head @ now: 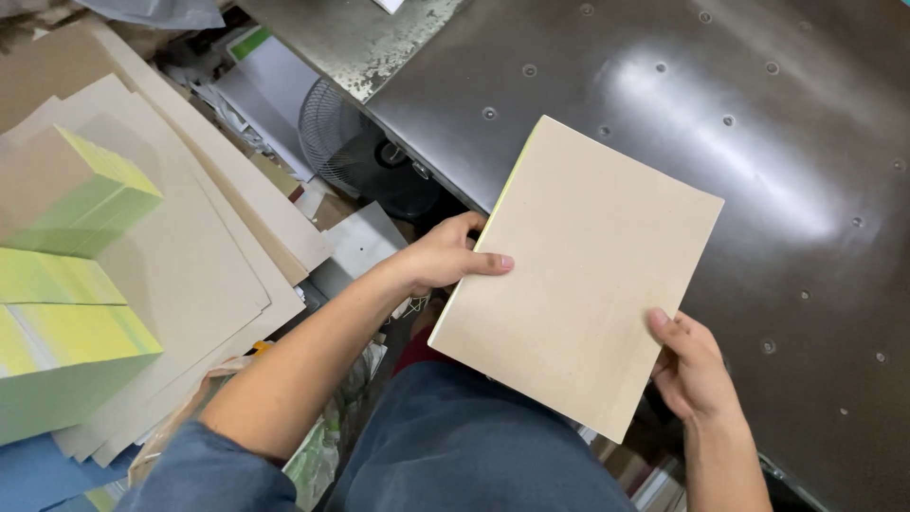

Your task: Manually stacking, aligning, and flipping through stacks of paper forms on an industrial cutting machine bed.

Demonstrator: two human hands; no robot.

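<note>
I hold a flat stack of sheets topped by a beige cardboard cover (pixel 578 275), tilted, over the near edge of a dark metal table (pixel 758 142). A thin yellow-green edge shows along the stack's left side. My left hand (pixel 445 256) grips the stack's left edge, thumb on top. My right hand (pixel 687 365) grips its lower right corner, thumb on the cover. Below the stack are my blue-trousered legs (pixel 474 446).
To the left, large cardboard sheets (pixel 190 246) carry yellow-green paper blocks (pixel 66 332) with beige tops. A small fan (pixel 346 133) and scattered papers sit on the floor between the sheets and the table. The table surface has several small round holes.
</note>
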